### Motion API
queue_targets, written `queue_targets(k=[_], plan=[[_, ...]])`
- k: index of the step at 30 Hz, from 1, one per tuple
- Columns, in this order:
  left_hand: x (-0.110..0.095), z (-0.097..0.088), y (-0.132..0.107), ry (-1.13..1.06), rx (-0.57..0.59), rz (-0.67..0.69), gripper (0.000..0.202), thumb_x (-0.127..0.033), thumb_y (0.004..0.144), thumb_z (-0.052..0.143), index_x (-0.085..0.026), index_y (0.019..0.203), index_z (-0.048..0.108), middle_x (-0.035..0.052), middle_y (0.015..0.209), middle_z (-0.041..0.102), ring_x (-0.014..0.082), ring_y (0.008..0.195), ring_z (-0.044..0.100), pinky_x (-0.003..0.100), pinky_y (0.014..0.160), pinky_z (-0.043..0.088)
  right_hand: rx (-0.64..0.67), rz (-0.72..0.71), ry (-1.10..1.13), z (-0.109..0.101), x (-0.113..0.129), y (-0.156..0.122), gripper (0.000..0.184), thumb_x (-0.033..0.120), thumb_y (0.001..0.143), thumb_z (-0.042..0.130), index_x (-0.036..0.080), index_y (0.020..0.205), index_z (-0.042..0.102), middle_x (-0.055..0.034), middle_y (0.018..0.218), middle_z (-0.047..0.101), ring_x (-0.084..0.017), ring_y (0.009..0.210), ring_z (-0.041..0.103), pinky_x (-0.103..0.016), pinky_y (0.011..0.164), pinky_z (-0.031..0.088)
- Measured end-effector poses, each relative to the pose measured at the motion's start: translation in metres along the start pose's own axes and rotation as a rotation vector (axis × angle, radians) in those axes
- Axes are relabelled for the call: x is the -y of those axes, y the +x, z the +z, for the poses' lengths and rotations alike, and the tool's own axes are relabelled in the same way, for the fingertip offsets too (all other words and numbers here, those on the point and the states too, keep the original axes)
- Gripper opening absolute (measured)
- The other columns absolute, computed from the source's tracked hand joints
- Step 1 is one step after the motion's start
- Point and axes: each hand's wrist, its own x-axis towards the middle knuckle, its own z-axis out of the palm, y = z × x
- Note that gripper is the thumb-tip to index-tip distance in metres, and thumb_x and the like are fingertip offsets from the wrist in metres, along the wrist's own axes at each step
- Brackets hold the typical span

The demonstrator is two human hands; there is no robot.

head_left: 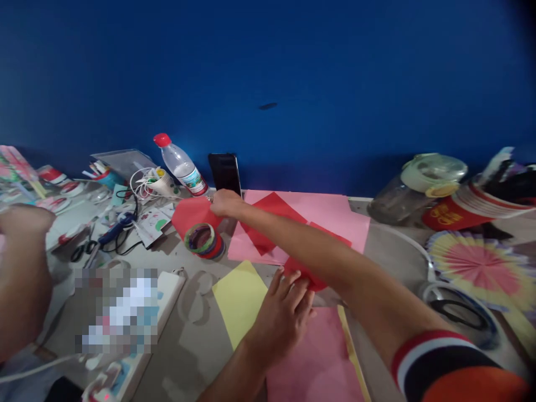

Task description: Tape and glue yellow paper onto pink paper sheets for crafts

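My right hand [226, 204] stretches across to the far side of the table, just in front of a dark phone [225, 172]. Its fingers are closed at the upper right edge of a sheet of red paper [188, 215]; the fingertips are partly hidden. Beside that sheet stands a stack of tape rolls [204, 242]. Nearer to me, my left hand [288, 304] lies with spread fingers on a smaller red paper piece [312, 276]. Under and around it are a yellow sheet [238, 293] and a pink sheet [314, 357]. More red paper [268, 215] rests on pink paper [330, 206].
A bottle [182, 167], a white cup with cable and a glue gun [117, 226] are at the left, with a power strip [161, 301] nearer. Another person's arm [23, 268] enters there. At right: a jug [402, 190], red cups [452, 209], a paper fan [481, 268] and scissors [458, 312].
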Motion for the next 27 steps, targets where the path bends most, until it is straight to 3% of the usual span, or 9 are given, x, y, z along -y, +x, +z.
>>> queue_targets(k=[2,6,9,12,15,17,19,22,27], plan=[[-0.001,0.001,-0.002,0.029,-0.011,0.005,0.024,-0.02,0.089,0.055,-0.013,0.111,0.061,0.0092,0.113,0.066,0.0263,0.116,0.055,0.049,0.104,0.042,-0.016,0.024,0.021,-0.022,-0.017,-0.029,0.032,0.035,0.091,0.058,0.017,0.117,0.057,-0.0076,0.116,0.06,-0.02,0.097,0.062,-0.039,0.081,0.054],[-0.002,0.003,-0.003,0.076,-0.045,0.025,0.025,-0.02,0.089,0.055,-0.012,0.113,0.061,0.0098,0.117,0.066,0.0259,0.118,0.054,0.049,0.106,0.041,-0.158,0.106,0.084,-0.063,-0.065,-0.096,0.011,0.021,0.085,0.061,0.013,0.079,0.067,-0.0032,0.078,0.066,-0.012,0.067,0.059,-0.022,0.059,0.044],[-0.001,-0.001,-0.001,0.103,-0.05,0.045,0.026,-0.02,0.089,0.055,-0.013,0.113,0.061,0.0102,0.119,0.065,0.0265,0.118,0.055,0.05,0.107,0.04,-0.26,0.21,0.164,-0.082,-0.103,-0.138,0.014,0.017,0.087,0.052,0.014,0.084,0.066,0.0006,0.066,0.061,-0.007,0.052,0.05,-0.02,0.047,0.035],[0.001,-0.007,0.001,0.125,-0.062,0.039,0.028,-0.019,0.089,0.054,-0.012,0.115,0.06,0.0116,0.118,0.065,0.0269,0.117,0.055,0.05,0.105,0.041,-0.299,0.327,0.224,-0.088,-0.132,-0.164,0.017,0.016,0.089,0.048,0.012,0.087,0.065,0.0018,0.057,0.056,-0.006,0.045,0.044,-0.02,0.044,0.032],[0.001,-0.011,0.002,0.162,-0.108,0.047,0.029,-0.015,0.089,0.052,-0.011,0.116,0.06,0.013,0.118,0.065,0.0271,0.116,0.055,0.05,0.105,0.041,-0.279,0.426,0.252,-0.084,-0.151,-0.169,0.018,0.024,0.092,0.052,0.01,0.094,0.064,-0.0022,0.072,0.063,-0.009,0.056,0.054,-0.021,0.052,0.044],[0.0,-0.014,0.003,0.187,-0.114,0.063,0.031,-0.014,0.089,0.052,-0.011,0.118,0.059,0.0131,0.118,0.065,0.0272,0.115,0.056,0.05,0.106,0.04,-0.248,0.47,0.256,-0.081,-0.159,-0.163,0.025,0.032,0.093,0.056,0.013,0.108,0.061,-0.006,0.098,0.065,-0.015,0.079,0.063,-0.03,0.068,0.054],[-0.002,-0.019,0.005,0.207,-0.131,0.079,0.033,-0.012,0.088,0.053,-0.01,0.12,0.058,0.0135,0.117,0.066,0.0277,0.114,0.056,0.05,0.106,0.04,-0.213,0.504,0.251,-0.081,-0.164,-0.155,0.033,0.036,0.092,0.058,0.016,0.118,0.057,-0.008,0.117,0.06,-0.02,0.097,0.062,-0.04,0.081,0.054],[-0.003,-0.036,0.009,0.237,-0.202,0.06,0.04,-0.01,0.086,0.056,-0.009,0.126,0.054,0.0146,0.115,0.066,0.0286,0.115,0.056,0.049,0.105,0.041,-0.163,0.541,0.243,-0.084,-0.169,-0.143,0.035,0.035,0.092,0.058,0.017,0.121,0.056,-0.0091,0.122,0.058,-0.022,0.102,0.06,-0.043,0.085,0.053],[0.0,-0.083,0.029,0.354,-0.412,-0.029,0.059,-0.011,0.082,0.062,-0.012,0.138,0.045,0.016,0.121,0.062,0.03,0.121,0.052,0.05,0.106,0.04,-0.104,0.567,0.228,-0.083,-0.171,-0.132,0.035,0.035,0.092,0.058,0.017,0.121,0.056,-0.0091,0.122,0.058,-0.022,0.102,0.06,-0.042,0.084,0.053]])
